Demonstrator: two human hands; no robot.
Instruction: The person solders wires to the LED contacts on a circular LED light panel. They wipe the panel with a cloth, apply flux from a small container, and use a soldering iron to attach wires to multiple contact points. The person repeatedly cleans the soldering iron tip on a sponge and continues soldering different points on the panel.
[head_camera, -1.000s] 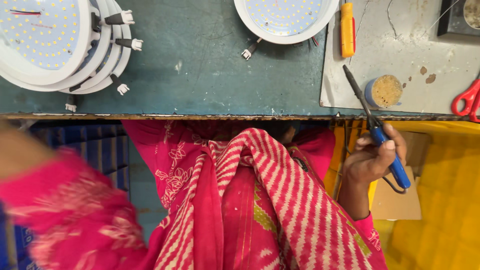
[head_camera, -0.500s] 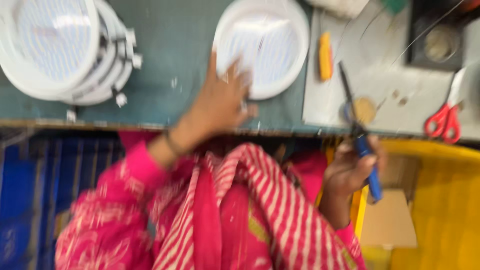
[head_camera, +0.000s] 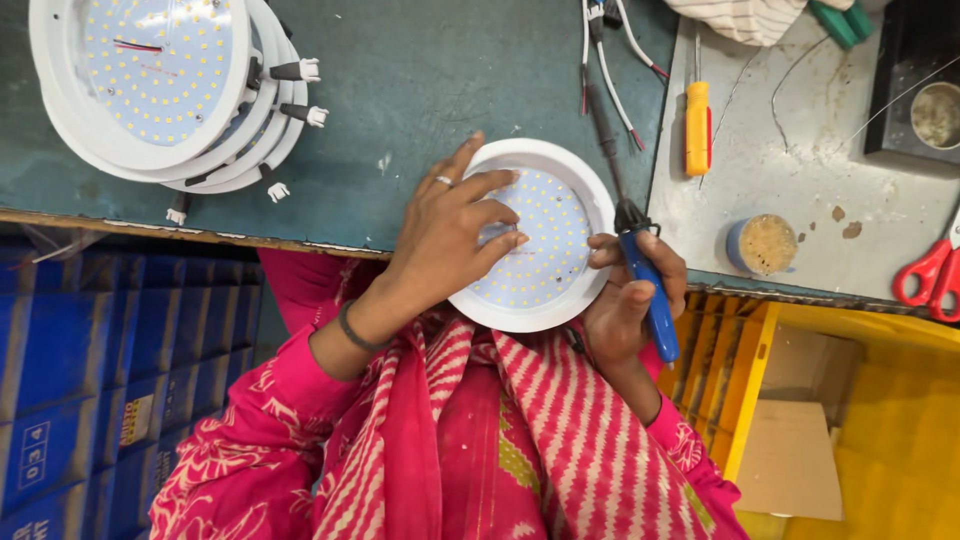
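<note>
**Two hands on a round LED panel at the worktop's edge**

The left hand (head_camera: 455, 235) lies flat with fingers spread on the face of a round white LED panel (head_camera: 545, 240), holding it down; a ring sits on one finger and a dark band on the wrist. The panel lies directly under this hand, its near rim hanging past the edge of the green worktop (head_camera: 420, 90). Just beside it, the right hand (head_camera: 630, 300) is closed around the blue grip of a soldering iron (head_camera: 640, 270), thumb touching the panel's rim, the dark shaft running away from the hand across the panel's far side.

The left palm hides part of the panel's face, and where the iron's tip ends among the loose wires (head_camera: 610, 50) is hard to make out.

The panel is a shallow white disc dotted with rows of small yellow diodes. Farther out from the left hand, a stack of like panels (head_camera: 150, 90) rests; beyond the right hand lie a yellow screwdriver (head_camera: 697, 125) and red scissors (head_camera: 930, 275).
</note>
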